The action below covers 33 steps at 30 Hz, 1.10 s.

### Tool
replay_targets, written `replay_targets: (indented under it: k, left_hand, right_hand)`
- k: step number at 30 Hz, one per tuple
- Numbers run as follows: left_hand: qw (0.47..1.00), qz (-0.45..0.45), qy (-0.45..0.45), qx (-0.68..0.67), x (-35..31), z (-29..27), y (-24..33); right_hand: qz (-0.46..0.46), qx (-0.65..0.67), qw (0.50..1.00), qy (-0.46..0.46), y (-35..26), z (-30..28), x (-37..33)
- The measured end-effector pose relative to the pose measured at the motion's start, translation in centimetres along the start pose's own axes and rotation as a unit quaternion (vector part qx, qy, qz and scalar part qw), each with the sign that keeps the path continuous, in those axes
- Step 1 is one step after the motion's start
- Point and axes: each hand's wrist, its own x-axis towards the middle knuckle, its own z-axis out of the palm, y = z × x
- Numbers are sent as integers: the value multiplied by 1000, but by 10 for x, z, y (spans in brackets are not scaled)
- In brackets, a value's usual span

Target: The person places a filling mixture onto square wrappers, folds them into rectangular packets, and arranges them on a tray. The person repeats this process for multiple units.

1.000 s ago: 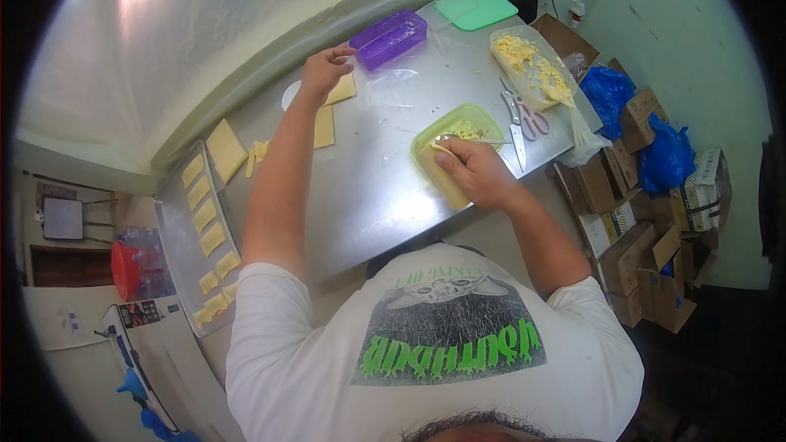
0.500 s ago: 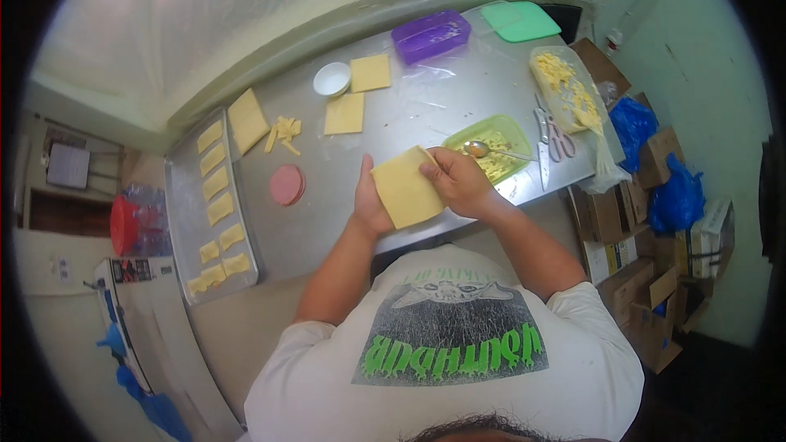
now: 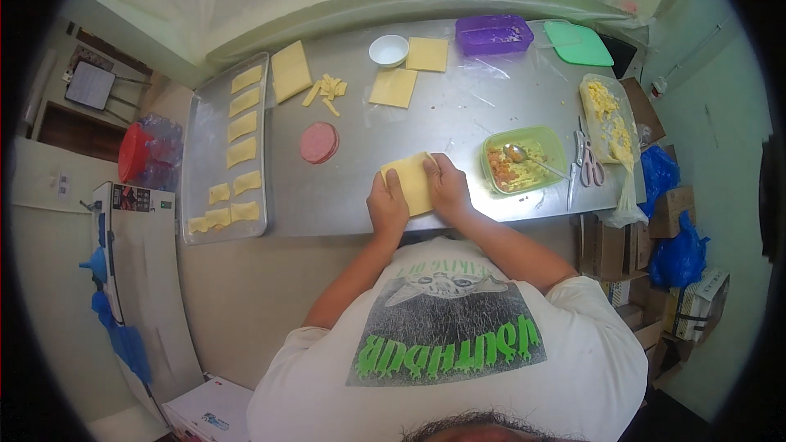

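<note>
A pale yellow square sheet of pastry dough (image 3: pixel 413 182) is held up at the near edge of the metal table. My left hand (image 3: pixel 388 206) grips its left side, thumb on top, and my right hand (image 3: pixel 449 191) grips its right side. Just right of my right hand stands a light green container (image 3: pixel 490 165) with orange and yellow filling, a spoon (image 3: pixel 540 161) resting in it. To the left lies a small stack of round pink ham slices (image 3: pixel 318 142). Farther back are a thicker dough square (image 3: pixel 291 72), several dough strips (image 3: pixel 329 90) and two flat dough squares (image 3: pixel 393 87).
A metal tray (image 3: pixel 265 172) at the left holds several filled-looking dough pieces. A white bowl (image 3: pixel 388 50), purple container (image 3: pixel 494 35) and green lid (image 3: pixel 578 43) stand at the back. Scissors (image 3: pixel 593 165), a knife (image 3: pixel 572 187) and a tub of yellow pieces (image 3: pixel 610 110) are at the right.
The view has shifted, so the table sits farther right and squarer. My right hand has moved from the dough's upper corner to its right side; both hands now hold opposite sides.
</note>
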Motion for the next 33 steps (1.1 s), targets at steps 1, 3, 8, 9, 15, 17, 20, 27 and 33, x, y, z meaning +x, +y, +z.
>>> replay_targets:
  k: [1,3,8,9,15,17,20,27,33]
  left_hand:
    - [1000,8,19,-15,-2,0,2]
    - [997,24,57,-45,-4,0,7]
    - [993,33,59,-98,2,-7,1]
    - [992,32,58,-106,4,-7,1]
    - [991,8,-16,-136,13,-8,2]
    - [995,12,-21,-97,14,-6,2]
    - [998,12,-8,-53,12,2,-2]
    - [995,49,49,-66,12,2,2]
    - [995,34,56,-73,14,-12,2]
  right_hand:
    - [-12,-6,1000,10,0,3,1]
    - [-26,-12,999,17,1,5,4]
    - [-6,37,999,30,-9,1,3]
    - [1,50,998,37,-10,1,2]
    - [20,106,994,-25,16,-3,17]
    - [13,87,996,-32,15,-4,18]
    - [13,20,999,23,9,0,13]
    - [-4,29,994,105,11,2,11]
    - [30,59,993,97,8,-2,10]
